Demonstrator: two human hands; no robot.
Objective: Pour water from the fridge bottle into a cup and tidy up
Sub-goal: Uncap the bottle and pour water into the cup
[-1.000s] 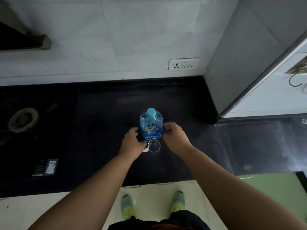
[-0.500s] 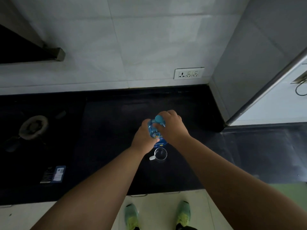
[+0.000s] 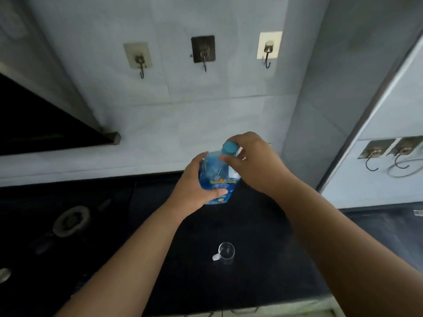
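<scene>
At centre frame, the left hand (image 3: 194, 184) wraps a blue plastic water bottle (image 3: 218, 177) held above the black counter (image 3: 263, 259). The right hand (image 3: 254, 161) pinches its blue cap (image 3: 230, 148). A clear glass cup (image 3: 225, 252) stands below.

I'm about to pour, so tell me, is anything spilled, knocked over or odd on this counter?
Nothing stands out. The clear cup stands upright on the dark counter, with no puddle visible. The blue bottle is held above it, tilted slightly, left hand on its body, right hand at the cap, which is still on.
</scene>
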